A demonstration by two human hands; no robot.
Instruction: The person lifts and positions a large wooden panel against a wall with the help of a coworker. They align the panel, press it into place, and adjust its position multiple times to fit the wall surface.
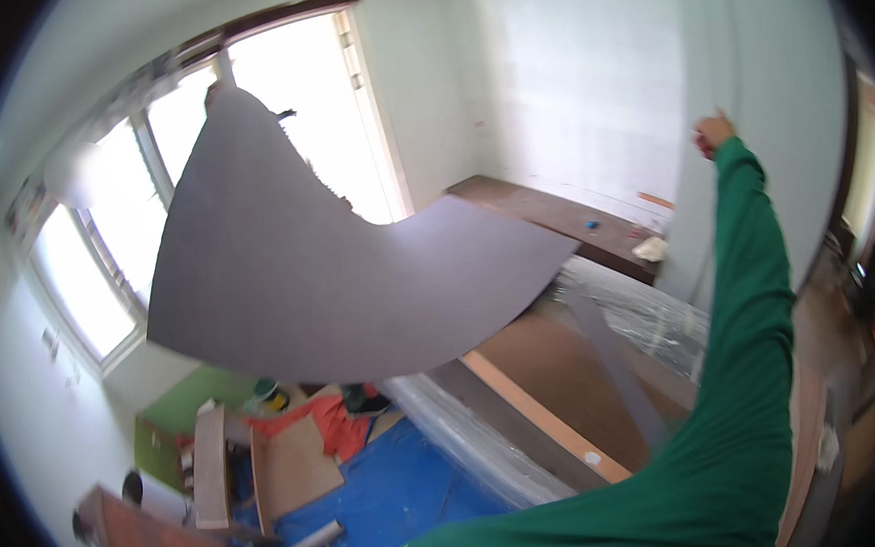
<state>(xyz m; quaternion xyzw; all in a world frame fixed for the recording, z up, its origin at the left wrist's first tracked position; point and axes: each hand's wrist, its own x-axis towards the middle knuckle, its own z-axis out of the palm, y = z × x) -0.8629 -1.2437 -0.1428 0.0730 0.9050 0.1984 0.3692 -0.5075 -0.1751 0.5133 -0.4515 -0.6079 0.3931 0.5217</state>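
My right arm in a green sleeve stretches up along the right side. My right hand (716,134) is raised in front of the pale wall, small and a little blurred. Its fingers look curled, with one tip sticking up, and I make out nothing held in it. My left hand is out of view. A large, thin grey-brown sheet (287,273) bows across the middle, well apart from my hand. Another person stands mostly hidden behind it; a hand (213,95) shows at its upper edge and a dark shoe (367,406) below.
A plastic-wrapped bed-like platform (640,306) has brown panels and a long wooden strip (541,408) on it. A dark ledge (523,203) runs along the far wall. Blue sheeting (400,486) covers the floor, with a wooden box (294,468), orange cloth (342,430) and a roll (309,544).
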